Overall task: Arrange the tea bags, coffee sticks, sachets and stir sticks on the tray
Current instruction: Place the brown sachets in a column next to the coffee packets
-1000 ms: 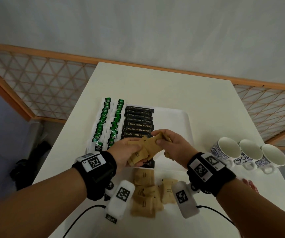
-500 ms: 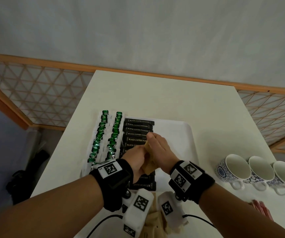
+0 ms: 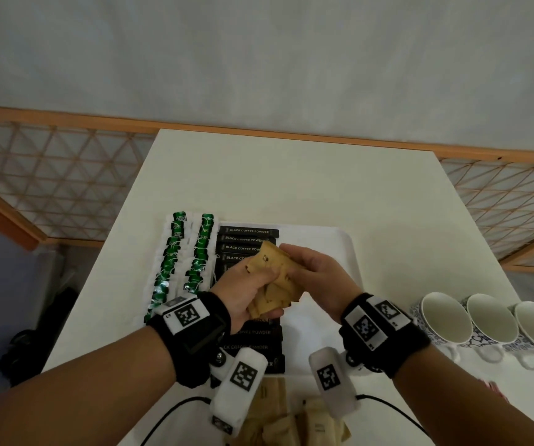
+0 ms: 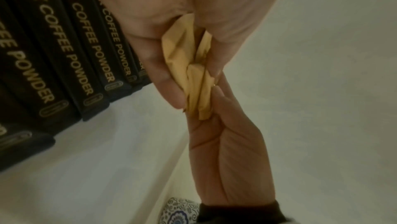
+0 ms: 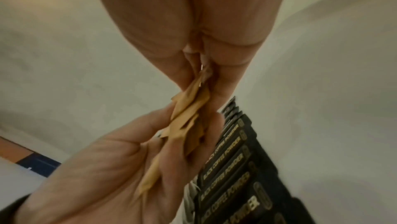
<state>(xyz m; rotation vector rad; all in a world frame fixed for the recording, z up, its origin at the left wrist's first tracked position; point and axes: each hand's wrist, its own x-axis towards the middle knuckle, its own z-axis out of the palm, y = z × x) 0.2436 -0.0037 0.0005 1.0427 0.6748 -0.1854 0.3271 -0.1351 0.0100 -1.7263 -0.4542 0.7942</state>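
The head view looks forward and steeply down from above onto the white rectangular surface (image 3: 291,188), taking in both forearms and the grey wall beyond. Each wrist view sits very close under its own hand, facing along the palm (the far edges blurred). All three share the bundle of tan paper sachets (image 3: 272,278) (image 4: 193,78) (image 5: 189,120) and the row of black coffee sticks (image 3: 249,239) (image 4: 71,49) (image 5: 234,159).
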